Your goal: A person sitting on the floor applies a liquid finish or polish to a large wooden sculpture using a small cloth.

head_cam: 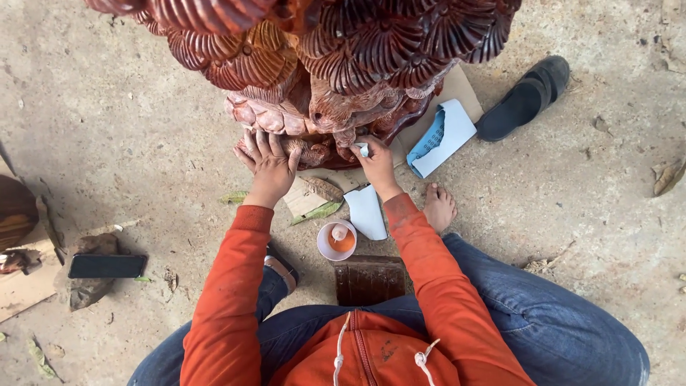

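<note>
Pressing: right hand (376,164) pinches a small folded white scrap of sandpaper (363,149) against the base of the carving.
Carving: large reddish-brown wooden sculpture (336,64), glossy, cut into ribbed shell-like petals and knobbly roots; it stands on the floor, upright and rising toward the camera.
Left hand: left hand (269,163) lies flat, fingers spread, on the carved base.
Near: round white plastic cup of orange liquid (336,241), dark ribbed wooden block (369,279), blue-and-white paper sheet (441,137).
Floor: rough grey concrete floor (128,121); black rubber sandal (525,97); black phone (107,266).
</note>
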